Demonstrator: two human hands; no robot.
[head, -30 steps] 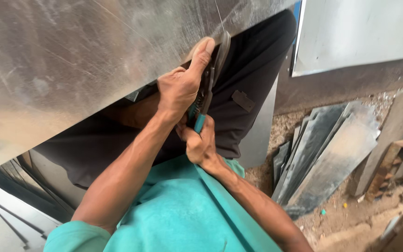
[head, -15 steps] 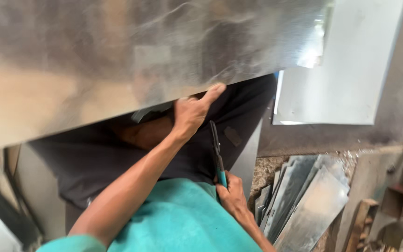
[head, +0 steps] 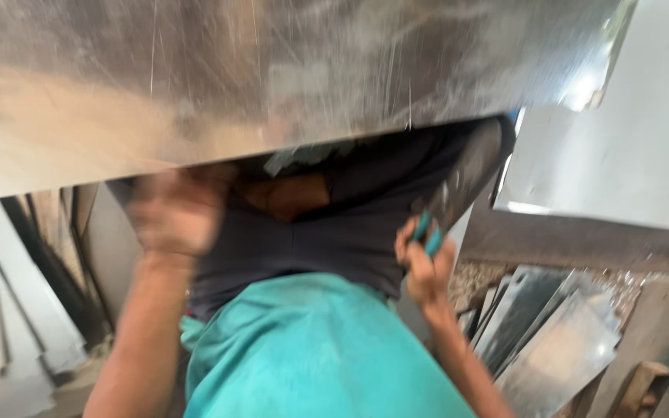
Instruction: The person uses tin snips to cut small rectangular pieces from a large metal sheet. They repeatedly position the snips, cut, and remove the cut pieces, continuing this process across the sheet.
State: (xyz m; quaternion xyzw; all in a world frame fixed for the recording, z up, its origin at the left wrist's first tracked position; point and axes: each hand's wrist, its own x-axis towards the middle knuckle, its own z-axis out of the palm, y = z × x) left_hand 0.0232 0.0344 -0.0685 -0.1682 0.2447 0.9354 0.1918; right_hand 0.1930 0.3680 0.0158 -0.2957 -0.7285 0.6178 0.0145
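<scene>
Gripping snips (head: 435,224) below metal sheet (head: 272,77)

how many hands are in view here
2: the left hand, blurred, up at the lower edge of the big metal sheet; the right hand lower right, gripping teal-handled snips.

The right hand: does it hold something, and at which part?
The right hand holds metal snips by their teal handles, blades pointing up toward the large metal sheet. The left hand is blurred at the sheet's edge; its grip cannot be told.

Head view, close, steeply downward, seemingly.
</scene>
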